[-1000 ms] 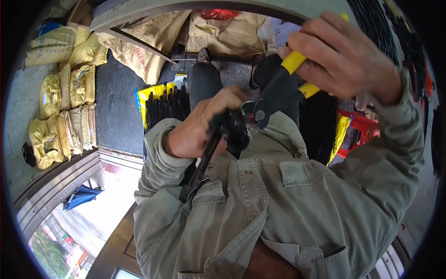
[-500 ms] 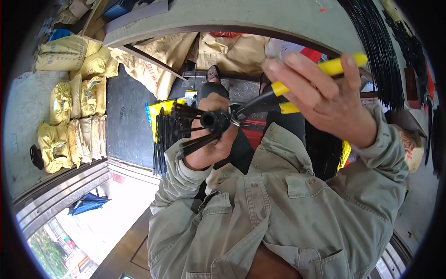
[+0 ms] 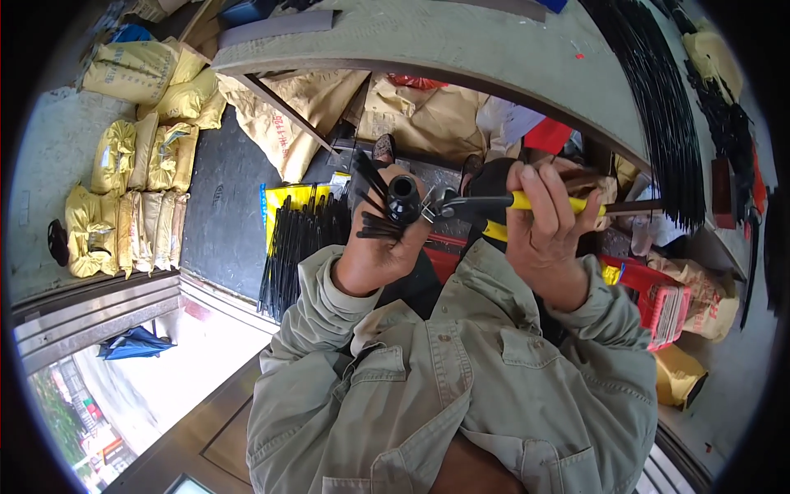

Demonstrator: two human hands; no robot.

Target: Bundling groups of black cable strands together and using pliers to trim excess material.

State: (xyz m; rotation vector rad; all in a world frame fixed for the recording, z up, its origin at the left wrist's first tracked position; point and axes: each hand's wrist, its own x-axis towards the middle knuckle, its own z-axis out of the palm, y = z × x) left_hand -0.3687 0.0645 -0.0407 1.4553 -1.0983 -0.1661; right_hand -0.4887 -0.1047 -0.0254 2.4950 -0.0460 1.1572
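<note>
Left hand (image 3: 383, 251) grips the black tube (image 3: 403, 213), right hand (image 3: 547, 230) holds yellow-handled pliers (image 3: 485, 204) at its side, and it looks part-done: some rods (image 3: 370, 176) already round it, a bundle (image 3: 298, 245) standing apart.

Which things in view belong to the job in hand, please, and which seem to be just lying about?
In the job:
black ribbed piece, in the left hand
yellow-handled pliers, in the right hand
likely, black rods at left

Seemingly lying about:
yellowish bags at left
red crate at right
brown sacks
</note>
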